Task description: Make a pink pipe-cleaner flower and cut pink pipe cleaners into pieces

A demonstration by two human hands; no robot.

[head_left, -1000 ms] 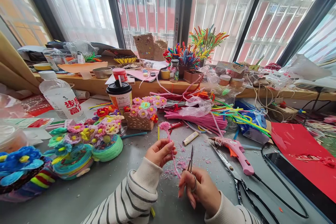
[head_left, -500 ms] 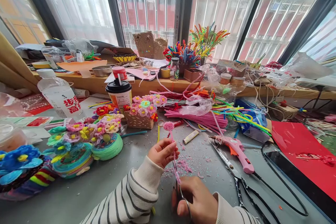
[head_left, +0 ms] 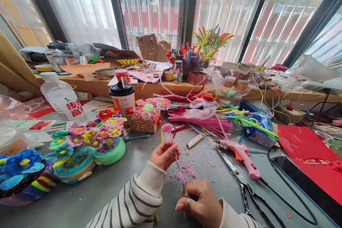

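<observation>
Between the thumb and fingers of my left hand is a pink pipe cleaner, held upright at a slant. A fluffy pink ball tops it. My right hand is closed around the handles of small scissors, partly hidden by the fingers. Their blades point up and away, meeting the lower end of the pipe cleaner; I cannot tell whether they are apart. Pink fuzz clippings lie on the grey table just beyond them.
To the right lie large scissors, a pink glue gun and red paper. Pipe-cleaner flower pots stand left, near a water bottle and a cup. Beyond are a lighter and pink pipe cleaners.
The pink ball has tipped slightly left as the pipe cleaner leans more. My right hand has shifted a little right, with the scissors lower along the stem.
</observation>
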